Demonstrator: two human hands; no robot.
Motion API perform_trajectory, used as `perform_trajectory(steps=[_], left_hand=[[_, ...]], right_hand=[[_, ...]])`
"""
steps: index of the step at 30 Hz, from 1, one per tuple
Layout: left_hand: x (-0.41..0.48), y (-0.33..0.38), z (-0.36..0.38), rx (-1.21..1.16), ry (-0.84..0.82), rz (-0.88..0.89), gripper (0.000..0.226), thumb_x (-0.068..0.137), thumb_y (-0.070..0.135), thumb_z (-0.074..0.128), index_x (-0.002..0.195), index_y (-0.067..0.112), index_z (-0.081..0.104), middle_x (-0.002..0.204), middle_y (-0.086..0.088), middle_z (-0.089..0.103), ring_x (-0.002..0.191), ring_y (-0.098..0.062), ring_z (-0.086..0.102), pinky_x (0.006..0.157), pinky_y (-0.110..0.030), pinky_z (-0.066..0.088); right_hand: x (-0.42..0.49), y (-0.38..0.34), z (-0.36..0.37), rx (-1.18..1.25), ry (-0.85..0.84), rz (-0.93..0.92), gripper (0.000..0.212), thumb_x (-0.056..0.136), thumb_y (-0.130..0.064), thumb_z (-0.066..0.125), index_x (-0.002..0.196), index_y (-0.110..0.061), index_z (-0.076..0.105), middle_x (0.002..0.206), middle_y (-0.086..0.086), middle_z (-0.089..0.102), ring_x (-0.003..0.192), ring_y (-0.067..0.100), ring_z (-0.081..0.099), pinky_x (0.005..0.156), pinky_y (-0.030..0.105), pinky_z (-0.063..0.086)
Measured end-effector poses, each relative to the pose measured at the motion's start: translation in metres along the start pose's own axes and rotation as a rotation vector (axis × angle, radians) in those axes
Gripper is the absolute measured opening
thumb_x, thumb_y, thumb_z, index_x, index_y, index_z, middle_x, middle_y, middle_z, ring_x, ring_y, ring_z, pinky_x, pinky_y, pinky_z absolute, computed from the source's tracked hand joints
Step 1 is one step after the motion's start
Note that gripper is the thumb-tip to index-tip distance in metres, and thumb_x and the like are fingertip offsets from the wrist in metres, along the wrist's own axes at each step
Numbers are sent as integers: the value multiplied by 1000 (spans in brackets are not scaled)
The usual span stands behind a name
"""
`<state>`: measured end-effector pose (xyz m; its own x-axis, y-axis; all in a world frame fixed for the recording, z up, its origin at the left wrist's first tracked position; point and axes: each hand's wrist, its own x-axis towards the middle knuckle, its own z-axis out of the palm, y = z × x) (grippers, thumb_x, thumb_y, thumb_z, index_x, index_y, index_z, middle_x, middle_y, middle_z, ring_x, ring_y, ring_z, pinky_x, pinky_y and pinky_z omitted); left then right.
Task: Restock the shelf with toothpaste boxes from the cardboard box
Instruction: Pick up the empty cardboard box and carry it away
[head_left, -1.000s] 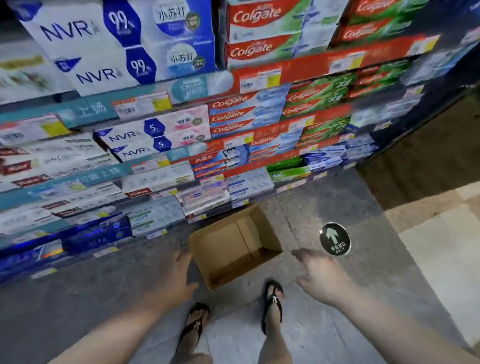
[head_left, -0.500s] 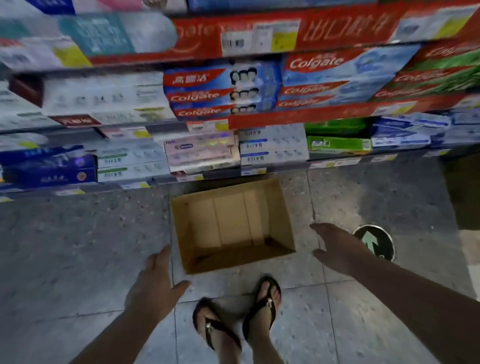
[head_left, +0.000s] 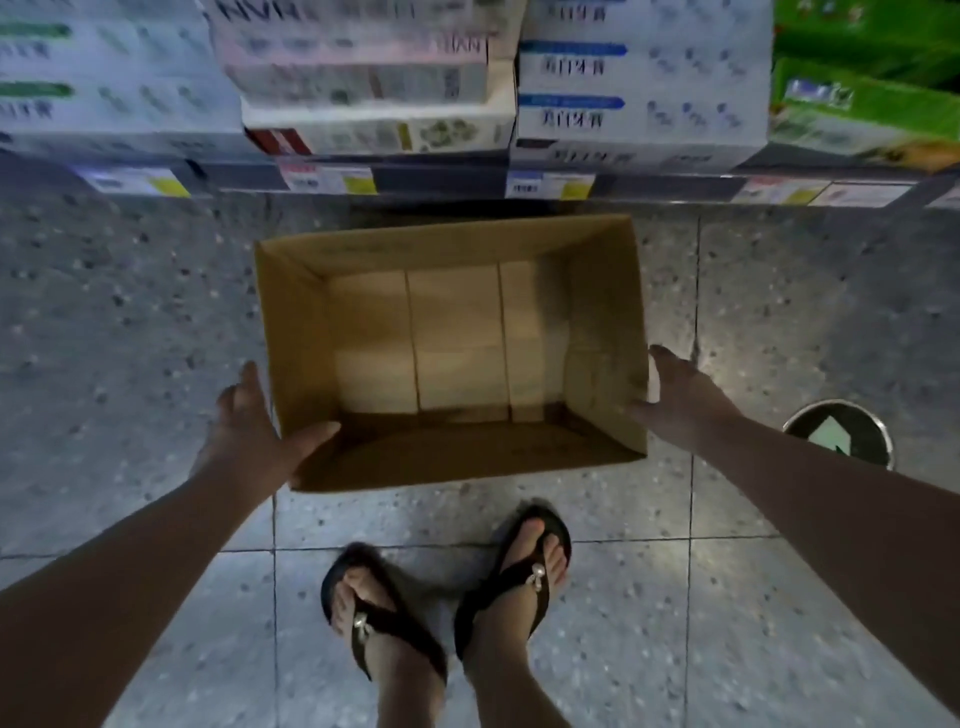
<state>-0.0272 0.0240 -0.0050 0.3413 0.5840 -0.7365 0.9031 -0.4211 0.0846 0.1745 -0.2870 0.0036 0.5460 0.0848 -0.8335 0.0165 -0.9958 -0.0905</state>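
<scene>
An open cardboard box (head_left: 291, 322) stands on the floor right before the bottom shelf (head_left: 441, 179); its inside shows only bare cardboard. My left hand (head_left: 249, 431) is on the box's left wall near the front corner, thumb hooked over the rim and fingers outside. At the right wall my right hand (head_left: 680, 400) lies flat against the outside, thumb over the edge. White toothpaste boxes (head_left: 363, 88) fill the shelf above the box.
Green toothpaste boxes (head_left: 857, 104) sit at the shelf's right end, with price tags along the shelf edge. A round green arrow sticker (head_left: 839, 434) marks the floor at right. My sandalled feet (head_left: 519, 582) stand just behind the box on speckled tiles.
The view has dropped and closed in on the box. Both hands, which were hovering apart from it, have come down onto its left and right walls.
</scene>
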Motion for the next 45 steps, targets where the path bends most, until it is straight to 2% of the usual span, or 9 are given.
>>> perform_trajectory(steps=[6, 9, 17, 22, 27, 30, 34, 36, 45], left_hand=[[31, -12, 36, -246, 48, -80, 100, 64, 48, 77, 140, 24, 17, 140, -18, 42, 121, -46, 45, 91, -56, 47], [37, -12, 49, -386, 61, -104, 84, 73, 35, 75, 139, 25, 24, 139, -14, 45, 122, -42, 46, 84, -45, 47], [8, -10, 35, -501, 79, -95, 78, 74, 46, 70, 136, 24, 29, 135, -14, 48, 118, -40, 49, 94, -53, 45], [-63, -22, -3, -506, 83, -123, 82, 71, 42, 74, 136, 19, 29, 135, -17, 49, 117, -42, 51, 96, -54, 44], [-156, -37, -65, -567, 151, -148, 82, 70, 36, 76, 135, 17, 29, 133, -16, 49, 117, -40, 50, 95, -54, 42], [-211, -45, -115, -592, 214, -174, 82, 71, 36, 76, 135, 13, 30, 132, -18, 50, 117, -42, 50, 95, -54, 41], [-288, -55, -181, -676, 277, -180, 78, 71, 36, 76, 133, 12, 34, 129, -19, 54, 116, -42, 52, 97, -54, 42], [-325, -62, -211, -759, 314, -185, 77, 69, 36, 78, 131, 14, 36, 129, -16, 55, 115, -39, 54, 98, -52, 43], [-452, -108, -297, -1009, 527, -243, 88, 60, 44, 82, 129, 11, 38, 127, -12, 58, 113, -32, 57, 96, -45, 48]], right_hand=[[39, 20, 30, 145, 102, 43, 74, 81, -30, 65, 140, -18, 23, 130, 15, 54, 104, 37, 58, 72, 32, 45], [47, 22, 41, 261, 126, 49, 70, 81, -27, 65, 139, -21, 26, 125, 11, 57, 109, 35, 57, 78, 30, 45], [12, 7, 36, 396, 215, 72, 62, 78, -37, 66, 129, -17, 38, 123, 11, 58, 108, 34, 57, 89, 44, 50], [-68, -11, 11, 458, 234, 43, 66, 78, -35, 68, 132, -21, 33, 127, 7, 55, 116, 33, 52, 95, 43, 43], [-175, -42, -32, 492, 247, -32, 69, 75, -36, 70, 131, -24, 33, 109, -7, 50, 115, 27, 52, 98, 43, 41], [-240, -59, -65, 467, 283, -56, 71, 75, -34, 71, 134, -23, 32, 119, 1, 57, 117, 29, 53, 97, 41, 41], [-323, -85, -114, 441, 326, -115, 77, 73, -32, 74, 135, -22, 30, 134, 7, 51, 122, 32, 49, 103, 49, 41], [-364, -99, -138, 404, 359, -166, 78, 72, -33, 75, 135, -20, 30, 133, 10, 50, 121, 34, 49, 101, 53, 42], [-489, -165, -210, 316, 331, -467, 66, 74, -28, 74, 129, -18, 39, 126, 12, 57, 114, 32, 55, 91, 39, 44]])
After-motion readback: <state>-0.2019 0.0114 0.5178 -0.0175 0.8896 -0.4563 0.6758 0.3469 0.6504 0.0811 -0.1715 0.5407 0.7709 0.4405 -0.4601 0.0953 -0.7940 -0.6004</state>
